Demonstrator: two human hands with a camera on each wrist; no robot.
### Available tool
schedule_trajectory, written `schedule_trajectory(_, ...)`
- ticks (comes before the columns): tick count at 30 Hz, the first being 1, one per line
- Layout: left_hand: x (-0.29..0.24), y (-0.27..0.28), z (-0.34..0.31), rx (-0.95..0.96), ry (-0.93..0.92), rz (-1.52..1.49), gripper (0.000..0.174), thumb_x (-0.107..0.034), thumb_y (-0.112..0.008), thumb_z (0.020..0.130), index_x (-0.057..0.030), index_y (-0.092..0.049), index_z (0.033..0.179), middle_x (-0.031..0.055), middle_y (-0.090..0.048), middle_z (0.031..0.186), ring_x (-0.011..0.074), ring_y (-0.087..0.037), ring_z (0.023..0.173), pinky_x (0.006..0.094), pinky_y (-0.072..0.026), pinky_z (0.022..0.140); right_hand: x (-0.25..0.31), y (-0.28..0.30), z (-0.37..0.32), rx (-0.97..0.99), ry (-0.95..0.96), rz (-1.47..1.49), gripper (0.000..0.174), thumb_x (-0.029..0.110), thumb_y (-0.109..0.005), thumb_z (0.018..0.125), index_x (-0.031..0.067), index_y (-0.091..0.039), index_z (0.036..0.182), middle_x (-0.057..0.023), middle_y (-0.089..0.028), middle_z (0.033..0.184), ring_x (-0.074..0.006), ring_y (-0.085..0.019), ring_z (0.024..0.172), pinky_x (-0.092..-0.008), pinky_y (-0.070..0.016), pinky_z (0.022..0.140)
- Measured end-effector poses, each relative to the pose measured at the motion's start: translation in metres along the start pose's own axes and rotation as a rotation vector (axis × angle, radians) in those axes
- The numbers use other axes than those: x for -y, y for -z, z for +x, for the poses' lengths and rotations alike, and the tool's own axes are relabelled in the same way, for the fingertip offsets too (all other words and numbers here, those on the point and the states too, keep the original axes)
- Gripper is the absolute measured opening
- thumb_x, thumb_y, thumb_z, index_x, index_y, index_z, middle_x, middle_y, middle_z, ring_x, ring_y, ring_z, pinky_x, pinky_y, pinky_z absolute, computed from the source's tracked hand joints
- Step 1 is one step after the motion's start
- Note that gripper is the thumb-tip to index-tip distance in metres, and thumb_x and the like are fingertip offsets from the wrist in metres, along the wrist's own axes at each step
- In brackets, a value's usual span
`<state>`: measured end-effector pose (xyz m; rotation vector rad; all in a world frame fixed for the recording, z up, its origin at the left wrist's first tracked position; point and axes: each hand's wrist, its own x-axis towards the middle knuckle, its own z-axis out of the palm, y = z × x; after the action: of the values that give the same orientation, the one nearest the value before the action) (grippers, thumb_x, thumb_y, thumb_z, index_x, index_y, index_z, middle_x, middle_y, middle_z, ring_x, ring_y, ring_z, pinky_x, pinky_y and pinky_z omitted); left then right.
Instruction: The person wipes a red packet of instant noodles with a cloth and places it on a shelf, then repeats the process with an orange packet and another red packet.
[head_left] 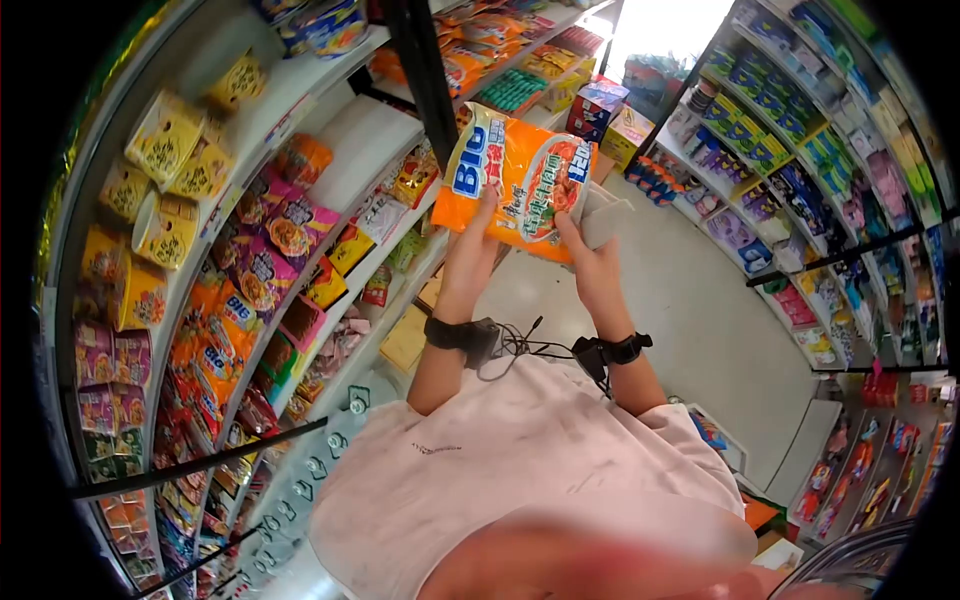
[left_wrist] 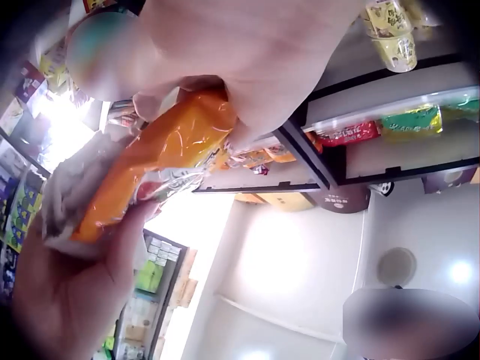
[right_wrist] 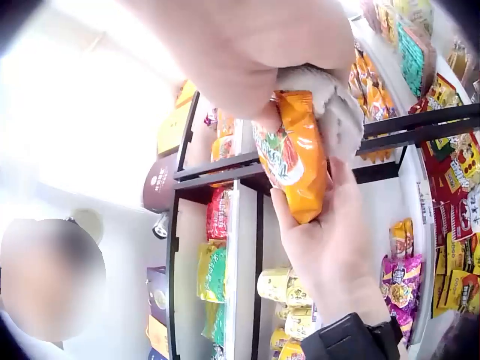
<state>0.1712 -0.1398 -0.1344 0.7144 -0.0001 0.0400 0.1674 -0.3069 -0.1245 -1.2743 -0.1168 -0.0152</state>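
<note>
In the head view an orange instant noodle packet point(head_left: 530, 150), printed "BIG" and with a picture of a noodle bowl, is held up in front of the chest. My left hand point(head_left: 478, 235) grips its left end, the thumb lying over the front. At the lower right my right hand point(head_left: 597, 275) pinches it with the thumb on the printed face. A whitish cloth point(head_left: 606, 215) sticks out behind the packet beside the right hand. The right wrist view shows this cloth point(right_wrist: 337, 112) bunched between the right palm and the packet point(right_wrist: 304, 165); the left fingers support the opposite side.
Shelves on the left carry yellow noodle cups point(head_left: 165, 230), purple noodle packets point(head_left: 290, 235) and more orange packets point(head_left: 225, 345). A black shelf post point(head_left: 420, 80) rises close to the held packet. More stocked shelves point(head_left: 765, 150) stand at the right, across a pale floor point(head_left: 680, 280).
</note>
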Motion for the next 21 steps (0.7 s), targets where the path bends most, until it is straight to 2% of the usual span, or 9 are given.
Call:
schedule_trajectory(4, 0.027, -0.025, 0.0, 0.031, 0.181, -0.023, 0.047, -0.034, -0.053, 0.104, -0.0069, -0.044, 0.142, 0.0082, -0.056, 0.138, 0.0206, -0.056, 0.125, 0.0399, -0.0452, 0.106, 0.008, 0.03, -0.002, -0.177, 0.213, -0.076, 0.031, 0.011, -0.07, 0.092, -0.0026, -0.064, 0.12, -0.0053, -0.07, 0.11, -0.0103, -0.063, 0.095, -0.0269, -0.0523, 0.081)
schedule_trajectory(7, 0.045, -0.022, -0.004, 0.094, 0.511, -0.053, 0.057, -0.047, -0.049, 0.103, -0.0046, -0.045, 0.141, 0.0139, -0.056, 0.138, 0.0313, -0.058, 0.123, 0.0413, -0.0439, 0.108, 0.008, 0.065, 0.005, -0.238, 0.47, -0.296, 0.034, 0.007, -0.07, 0.091, -0.0042, -0.063, 0.122, -0.0079, -0.07, 0.113, -0.0114, -0.064, 0.093, -0.0262, -0.0528, 0.078)
schedule_trajectory(8, 0.048, -0.025, -0.005, 0.106, 0.62, -0.086, 0.06, -0.05, -0.048, 0.102, -0.0042, -0.045, 0.142, 0.015, -0.056, 0.138, 0.0337, -0.058, 0.123, 0.0421, -0.0431, 0.109, 0.009, 0.077, 0.005, -0.202, 0.446, -0.337, 0.036, 0.005, -0.071, 0.09, -0.0038, -0.062, 0.123, -0.0095, -0.07, 0.115, -0.0129, -0.065, 0.096, -0.0273, -0.0529, 0.081)
schedule_trajectory(11, 0.052, -0.041, -0.014, 0.081, 0.581, -0.186, 0.07, -0.06, -0.044, 0.099, -0.0038, -0.046, 0.141, 0.0175, -0.056, 0.138, 0.0383, -0.057, 0.123, 0.0455, -0.0406, 0.111, 0.006, 0.11, 0.002, -0.061, 0.426, -0.464, 0.044, 0.0, -0.072, 0.086, -0.0022, -0.061, 0.128, -0.0142, -0.066, 0.125, -0.0185, -0.065, 0.108, -0.0312, -0.0517, 0.09)
schedule_trajectory(14, 0.043, -0.065, -0.018, 0.253, 0.422, -0.255, 0.078, -0.068, -0.043, 0.095, -0.0055, -0.046, 0.141, 0.017, -0.055, 0.14, 0.0371, -0.056, 0.124, 0.0462, -0.0382, 0.112, 0.005, 0.12, 0.0, 0.214, 0.551, -0.615, 0.053, -0.002, -0.071, 0.083, 0.0002, -0.057, 0.134, -0.0169, -0.058, 0.138, -0.0248, -0.057, 0.126, -0.0361, -0.0454, 0.104)
schedule_trajectory(16, 0.044, -0.078, -0.024, 0.004, 0.271, -0.138, 0.071, -0.063, -0.048, 0.096, -0.0095, -0.046, 0.142, 0.013, -0.056, 0.137, 0.0293, -0.059, 0.121, 0.0447, -0.0445, 0.106, 0.029, 0.107, -0.005, 0.492, 0.669, -0.72, 0.057, -0.001, -0.07, 0.083, 0.0021, -0.054, 0.138, -0.0165, -0.051, 0.145, -0.0274, -0.048, 0.137, -0.0393, -0.0386, 0.112)
schedule_trajectory(17, 0.043, -0.078, -0.023, -0.041, 0.22, -0.059, 0.067, -0.06, -0.049, 0.097, -0.0103, -0.046, 0.142, 0.0117, -0.057, 0.136, 0.0273, -0.059, 0.119, 0.0444, -0.0465, 0.104, 0.023, 0.102, -0.012, 0.532, 0.589, -0.642, 0.054, 0.002, -0.065, 0.089, 0.003, -0.051, 0.141, -0.0144, -0.044, 0.152, -0.0276, -0.041, 0.142, -0.0403, -0.0339, 0.115)
schedule_trajectory(19, 0.041, -0.083, -0.023, -0.132, 0.13, -0.011, 0.057, -0.049, -0.054, 0.098, -0.0093, -0.047, 0.139, 0.0093, -0.06, 0.129, 0.0225, -0.062, 0.114, 0.0435, -0.0525, 0.094, 0.01, 0.094, -0.021, 0.496, 0.436, -0.367, 0.049, 0.005, -0.062, 0.092, 0.0031, -0.053, 0.139, -0.015, -0.047, 0.15, -0.0281, -0.044, 0.139, -0.038, -0.0356, 0.113)
schedule_trajectory(21, 0.041, -0.07, -0.022, -0.099, 0.127, -0.051, 0.053, -0.042, -0.053, 0.1, -0.0085, -0.045, 0.141, 0.0106, -0.058, 0.134, 0.0246, -0.061, 0.119, 0.0448, -0.0509, 0.099, 0.009, 0.093, -0.017, 0.368, 0.421, -0.243, 0.044, 0.007, -0.06, 0.095, 0.0029, -0.053, 0.138, -0.0163, -0.048, 0.148, -0.0274, -0.044, 0.138, -0.0346, -0.0354, 0.111)
